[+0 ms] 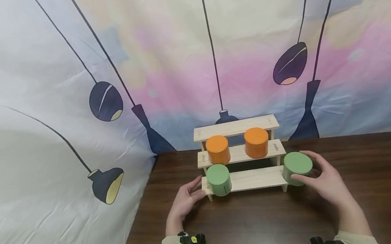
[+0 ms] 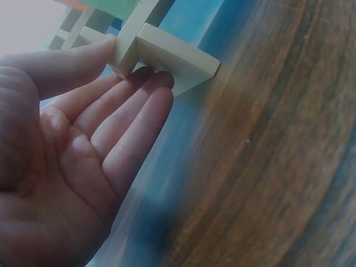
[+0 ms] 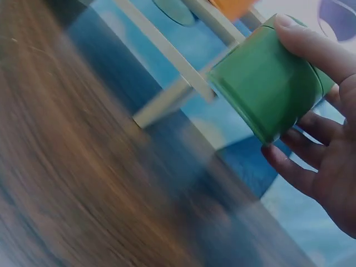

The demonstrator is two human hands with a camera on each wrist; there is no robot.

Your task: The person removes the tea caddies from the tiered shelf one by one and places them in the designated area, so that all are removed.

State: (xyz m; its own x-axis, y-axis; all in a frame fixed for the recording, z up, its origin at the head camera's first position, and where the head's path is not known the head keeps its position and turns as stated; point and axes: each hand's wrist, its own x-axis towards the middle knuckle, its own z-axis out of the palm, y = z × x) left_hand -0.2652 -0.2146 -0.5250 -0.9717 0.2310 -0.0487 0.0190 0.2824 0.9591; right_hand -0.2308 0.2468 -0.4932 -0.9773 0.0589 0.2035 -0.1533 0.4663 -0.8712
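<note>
My right hand (image 1: 329, 181) grips a green round tin (image 1: 297, 163) between thumb and fingers, at the right end of the lowest tier of a small three-tier wooden stand (image 1: 255, 179). In the right wrist view this tin (image 3: 270, 80) is tilted, with the thumb on its lid edge. My left hand (image 1: 185, 200) touches the left end of that tier, its fingers (image 2: 133, 133) nearly straight against the wood. A second green tin (image 1: 219, 180) sits at the left of the lowest tier. Two orange tins, one left (image 1: 218, 150) and one right (image 1: 256, 143), stand on the middle tier.
The stand is on a dark brown wooden table (image 1: 252, 229), close to its back edge. Behind hangs a pastel cloth (image 1: 173, 59) printed with dark lamps, and a pale cloth (image 1: 32, 166) covers the left side. The top tier (image 1: 236, 126) is bare wood.
</note>
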